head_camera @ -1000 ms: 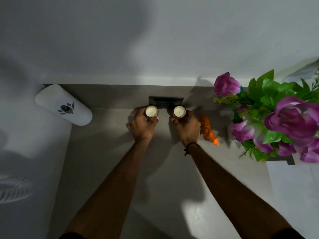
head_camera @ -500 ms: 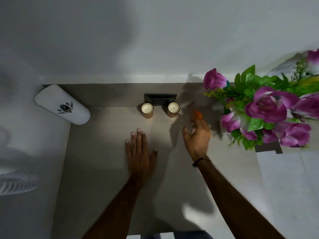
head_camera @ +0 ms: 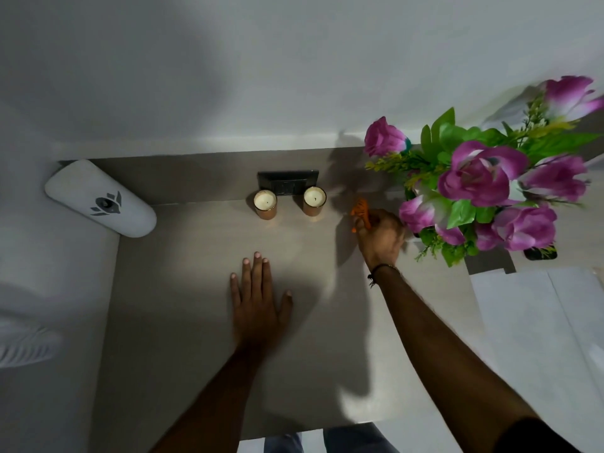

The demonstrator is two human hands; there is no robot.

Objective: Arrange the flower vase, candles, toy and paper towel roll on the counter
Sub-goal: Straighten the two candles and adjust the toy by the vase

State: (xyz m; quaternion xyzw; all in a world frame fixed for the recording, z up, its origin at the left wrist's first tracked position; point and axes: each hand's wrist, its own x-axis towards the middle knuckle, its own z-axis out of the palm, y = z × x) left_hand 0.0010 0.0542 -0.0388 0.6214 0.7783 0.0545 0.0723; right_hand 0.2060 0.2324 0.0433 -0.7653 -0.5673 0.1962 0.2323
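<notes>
Two candles in copper-coloured holders, the left candle [head_camera: 265, 204] and the right candle [head_camera: 314, 200], stand side by side at the back of the grey counter [head_camera: 183, 289]. My right hand [head_camera: 379, 235] is closed around a small orange toy [head_camera: 361, 213], just right of the candles and left of the flower vase. The vase itself is hidden under its purple flowers and green leaves [head_camera: 483, 188] at the right. My left hand [head_camera: 258, 302] lies flat on the counter with fingers spread, holding nothing. No paper towel roll is recognisable.
A black socket plate [head_camera: 287, 183] sits on the backsplash behind the candles. A white oblong dispenser with a dark logo [head_camera: 99, 199] hangs at the left wall. White surfaces border the counter on the left and at the right front [head_camera: 539, 322].
Both hands let go of the candles. The left hand drew back and settled flat on the counter. The right hand moved right and closed on the orange toy.
</notes>
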